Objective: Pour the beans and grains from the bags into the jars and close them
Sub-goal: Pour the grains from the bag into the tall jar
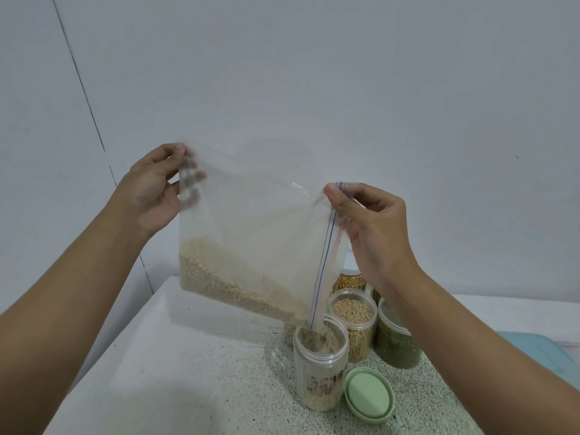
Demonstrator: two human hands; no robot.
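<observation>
A clear zip bag (254, 227) hangs tilted above the counter, pale grains lying along its lower edge. My left hand (153, 193) pinches its upper left corner. My right hand (367, 227) pinches the zip strip at the upper right. The bag's open mouth points down into a clear plastic jar (320, 368), and grains run into it. The jar stands open and holds a low layer of grains. Its green lid (368, 394) lies flat on the counter, touching the jar's right side.
Behind the open jar stand a jar of tan beans (353, 324), a jar of green grains (397, 346) and a jar of yellow kernels (348, 281). A light blue tray (546, 356) lies at the right. The speckled counter (194, 381) meets a white wall.
</observation>
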